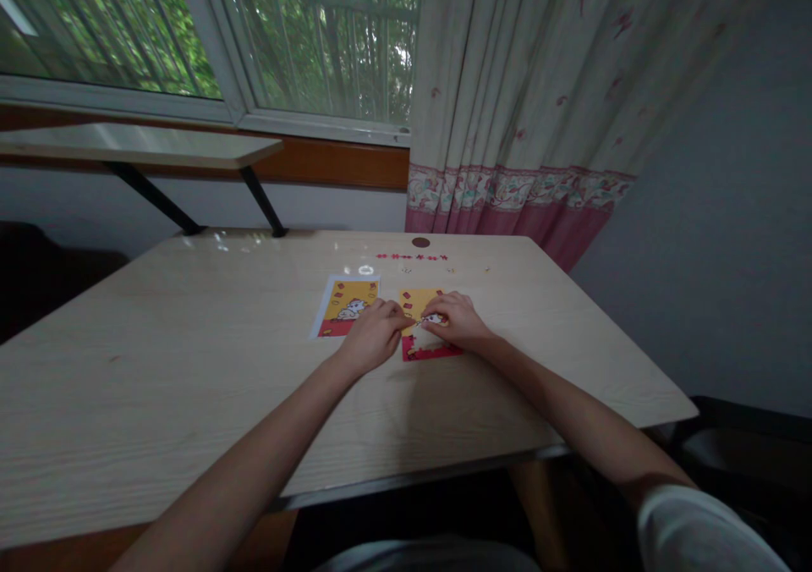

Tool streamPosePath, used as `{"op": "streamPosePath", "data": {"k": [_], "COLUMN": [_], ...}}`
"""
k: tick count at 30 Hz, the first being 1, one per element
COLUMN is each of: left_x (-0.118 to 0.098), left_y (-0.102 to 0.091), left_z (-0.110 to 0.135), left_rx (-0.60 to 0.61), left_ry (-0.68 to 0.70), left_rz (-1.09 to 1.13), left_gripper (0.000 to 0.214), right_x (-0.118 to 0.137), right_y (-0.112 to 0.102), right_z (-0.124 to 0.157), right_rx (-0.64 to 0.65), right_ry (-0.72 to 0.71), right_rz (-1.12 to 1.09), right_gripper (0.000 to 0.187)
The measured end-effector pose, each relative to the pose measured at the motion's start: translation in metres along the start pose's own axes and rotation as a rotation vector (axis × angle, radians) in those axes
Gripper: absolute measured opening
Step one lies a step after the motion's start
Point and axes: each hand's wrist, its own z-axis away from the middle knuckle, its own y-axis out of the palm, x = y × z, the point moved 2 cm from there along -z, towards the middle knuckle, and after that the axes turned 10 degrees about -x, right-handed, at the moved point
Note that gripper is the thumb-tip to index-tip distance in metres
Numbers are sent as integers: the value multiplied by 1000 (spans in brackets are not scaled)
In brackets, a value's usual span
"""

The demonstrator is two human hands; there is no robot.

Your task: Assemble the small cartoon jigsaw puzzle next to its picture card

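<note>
Two yellow and red picture cards lie on a pale wooden table (158, 369). The left card (344, 304) shows a white cartoon animal and has a white border. The right card (426, 333) is partly covered by both hands. My left hand (373, 335) rests at its left edge with the fingers curled and pinched toward it. My right hand (457, 318) is on top of the card, fingers pressed together in a pinch on a small piece I cannot make out.
A row of small red pieces (412, 257) lies near the table's far edge, beside a round brown cap (420, 242). A narrow shelf (139, 145) on brackets hangs under the window. A flowered curtain (526, 107) hangs at the back right.
</note>
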Motion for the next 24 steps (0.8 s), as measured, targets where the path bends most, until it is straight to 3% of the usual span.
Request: {"op": "streamPosePath", "data": {"k": [13, 19, 24], "left_x": [-12, -18, -15], "left_y": [-5, -7, -7], "left_z": [-1, -2, -1], "left_rx": [79, 103, 112], "left_ry": [45, 88, 95], "left_rz": [-147, -243, -241], "left_gripper": [29, 26, 27], "right_x": [8, 17, 8], "right_y": [2, 1, -6], "right_z": [-1, -1, -1], "right_rx": [-24, 25, 68], "right_ry": [-48, -121, -104], "right_rz": [54, 165, 77], "right_gripper": [13, 15, 18]}}
